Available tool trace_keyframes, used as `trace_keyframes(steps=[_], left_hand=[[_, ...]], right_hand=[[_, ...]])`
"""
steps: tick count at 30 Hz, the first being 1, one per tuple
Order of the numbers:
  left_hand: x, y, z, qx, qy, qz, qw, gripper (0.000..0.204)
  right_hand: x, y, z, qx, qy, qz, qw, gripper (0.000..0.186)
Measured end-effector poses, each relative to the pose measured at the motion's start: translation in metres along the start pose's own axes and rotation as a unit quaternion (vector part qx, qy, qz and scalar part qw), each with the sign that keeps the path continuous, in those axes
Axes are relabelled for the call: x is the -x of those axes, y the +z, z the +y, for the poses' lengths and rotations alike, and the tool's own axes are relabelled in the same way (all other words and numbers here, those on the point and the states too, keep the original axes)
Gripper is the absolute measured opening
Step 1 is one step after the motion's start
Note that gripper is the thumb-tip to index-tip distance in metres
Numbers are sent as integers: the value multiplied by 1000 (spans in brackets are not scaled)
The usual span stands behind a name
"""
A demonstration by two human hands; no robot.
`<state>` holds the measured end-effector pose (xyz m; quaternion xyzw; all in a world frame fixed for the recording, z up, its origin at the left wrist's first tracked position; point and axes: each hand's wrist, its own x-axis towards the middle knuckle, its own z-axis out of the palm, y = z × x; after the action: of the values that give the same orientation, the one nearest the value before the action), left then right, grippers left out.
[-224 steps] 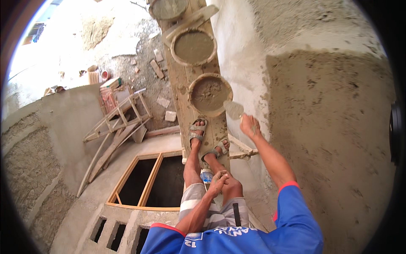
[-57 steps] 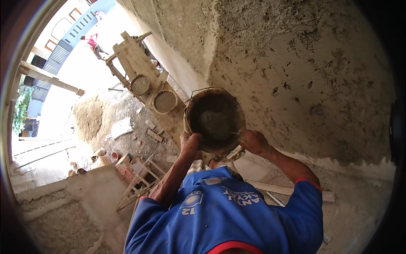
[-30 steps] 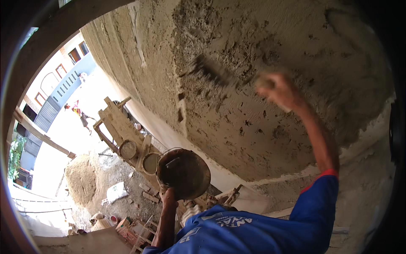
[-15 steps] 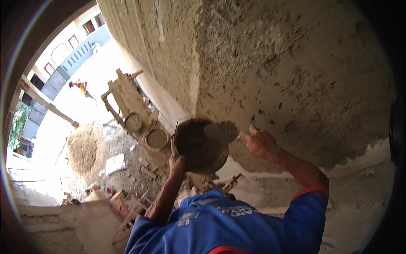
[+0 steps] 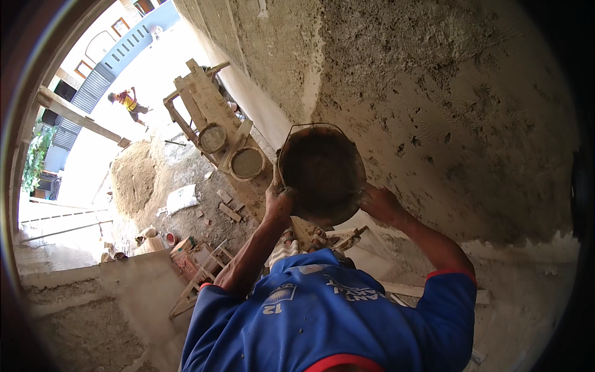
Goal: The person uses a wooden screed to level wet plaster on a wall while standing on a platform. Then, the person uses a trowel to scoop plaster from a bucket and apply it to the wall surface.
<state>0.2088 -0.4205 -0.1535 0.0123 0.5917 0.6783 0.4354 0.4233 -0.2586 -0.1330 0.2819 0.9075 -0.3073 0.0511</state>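
Observation:
A dark round bucket (image 5: 322, 214) is held out in front of my chest, its opening facing up. A thin wire handle arches over its far rim, and the inside is too shaded to make out the contents. My left hand (image 5: 280, 203) grips the bucket's left side, fingers partly hidden behind it. On the opposite side my right hand (image 5: 381, 204) is closed against the rim. No trowel shows now. Beyond and to the right rises a wall (image 5: 434, 136) with wet, pitted grey mortar on it.
Under my feet runs a wooden plank scaffold (image 5: 211, 93). Two round tubs of grey mortar, a nearer one (image 5: 246, 163) and a farther one (image 5: 212, 137), stand on it. Down left lie a sand heap (image 5: 133, 177), a white sack (image 5: 181, 198) and bricks. A person (image 5: 130, 104) walks in the yard.
My right hand has come from the wall to the bucket's right side, and the trowel it held has gone out of sight. The bucket has shifted away from me and right.

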Motion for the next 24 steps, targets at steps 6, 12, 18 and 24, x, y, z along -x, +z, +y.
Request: trace_keyframes(steps=[6,12,18,24], left_hand=[[-8,-14,-9,4,0,32,999,26],[-20,-43,-11,25,1,3,1000,42],[-22,-61,-17,49,36,29,998,41],[-33,-99,-36,52,25,115,992,47]], right_hand=[[-8,-2,-15,17,29,3,999,40],[-20,-75,-66,73,-8,16,997,42],[-14,-178,-158,27,-86,27,996,47],[3,-251,-226,-3,-234,38,971,44]])
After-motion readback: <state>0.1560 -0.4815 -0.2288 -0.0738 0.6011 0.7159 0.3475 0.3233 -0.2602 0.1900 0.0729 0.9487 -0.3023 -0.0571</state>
